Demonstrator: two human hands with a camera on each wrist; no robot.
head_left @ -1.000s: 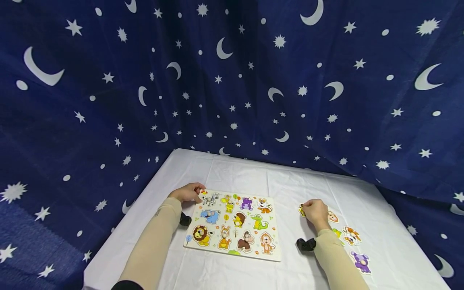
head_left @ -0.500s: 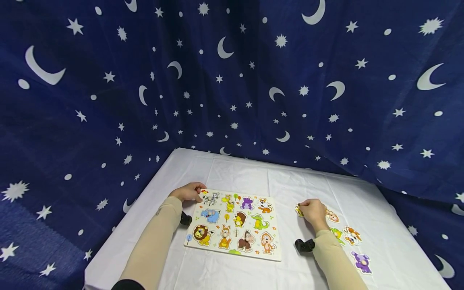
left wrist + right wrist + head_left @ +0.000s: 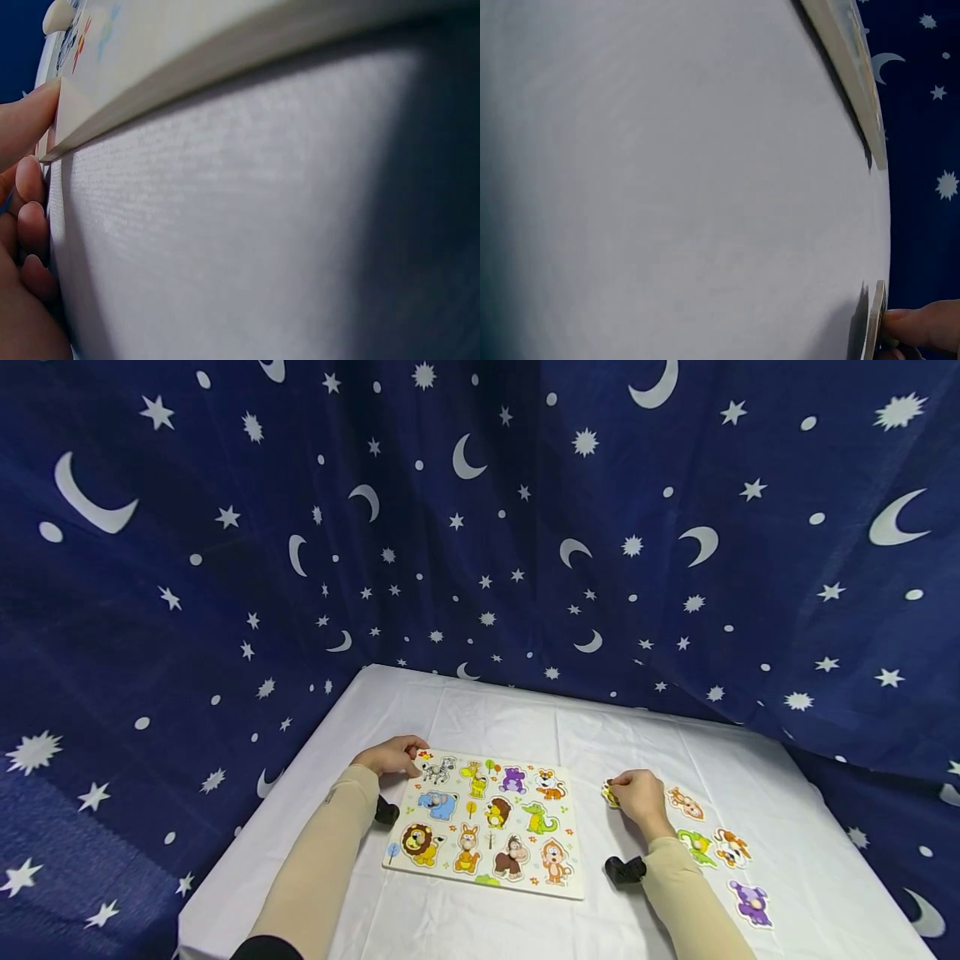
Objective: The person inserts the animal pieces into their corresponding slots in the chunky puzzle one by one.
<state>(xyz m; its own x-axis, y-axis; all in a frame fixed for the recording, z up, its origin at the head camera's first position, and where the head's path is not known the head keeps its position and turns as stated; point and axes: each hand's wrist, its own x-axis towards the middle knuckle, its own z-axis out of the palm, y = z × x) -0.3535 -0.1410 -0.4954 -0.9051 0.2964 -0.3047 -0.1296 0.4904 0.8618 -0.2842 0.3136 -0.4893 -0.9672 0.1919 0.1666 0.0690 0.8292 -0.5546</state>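
The left hand (image 3: 392,755) grips the far left corner of the puzzle board (image 3: 480,828), thumb on top, on the white-covered desk (image 3: 495,710). To the right of the board, the right hand (image 3: 640,795) pinches a yellow piece (image 3: 609,793), mostly hidden by the fingers. Farther right lie a monkey piece (image 3: 686,803), a green piece (image 3: 697,847) beside a tiger piece (image 3: 731,848), and, nearest, a purple piece (image 3: 751,904).

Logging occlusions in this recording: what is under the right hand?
A puzzle piece, pinched by the right hand: its yellowish left part shows. The hand covers the rest; the animal cannot be made out.
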